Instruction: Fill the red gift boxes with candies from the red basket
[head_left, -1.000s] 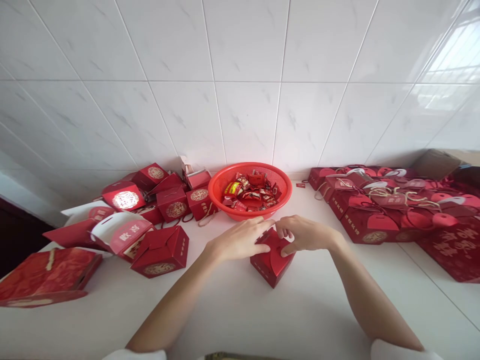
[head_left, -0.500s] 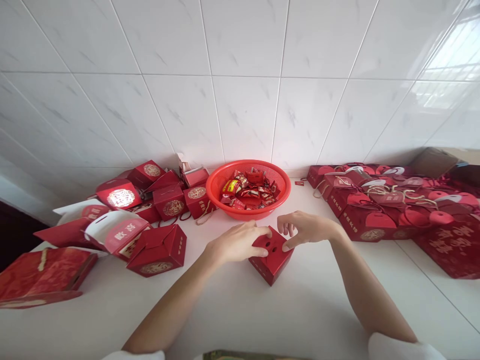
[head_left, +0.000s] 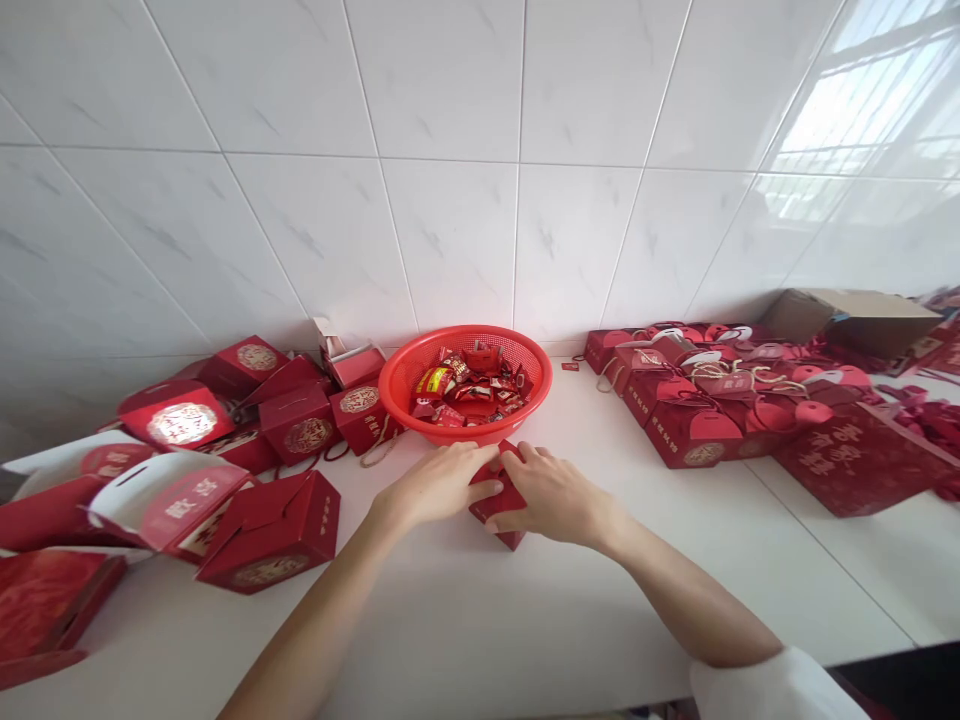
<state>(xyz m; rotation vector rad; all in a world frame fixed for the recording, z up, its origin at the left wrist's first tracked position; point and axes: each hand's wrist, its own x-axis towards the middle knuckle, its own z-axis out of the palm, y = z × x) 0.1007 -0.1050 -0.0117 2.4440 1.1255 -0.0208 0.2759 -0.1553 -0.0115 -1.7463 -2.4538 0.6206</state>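
A small red cardboard gift box (head_left: pixel 511 498) stands on the white counter in front of the basket, mostly covered by my hands. My left hand (head_left: pixel 442 485) grips its left and far side, the thumb lying across the top. From the right, my right hand (head_left: pixel 562 497) wraps over the box, with its thumb along the near side and its fingers at the far edge. The two hands nearly meet at the far part of the top. Just beyond them is a red plastic basket (head_left: pixel 390 385) holding several wrapped sweets (head_left: pixel 454 375).
Red gift boxes (head_left: pixel 274 530) lie piled on the left, some with open flaps. Rows of red boxes (head_left: pixel 694 435) with cord handles stand on the right, beside a larger red bag-like package (head_left: pixel 862 455). A brown carton (head_left: pixel 847 310) is behind them. White tiles (head_left: pixel 450 230) back the counter.
My right hand has moved in from the box's right edge to cover its top. My left hand stays on the box. The view has turned rightward.
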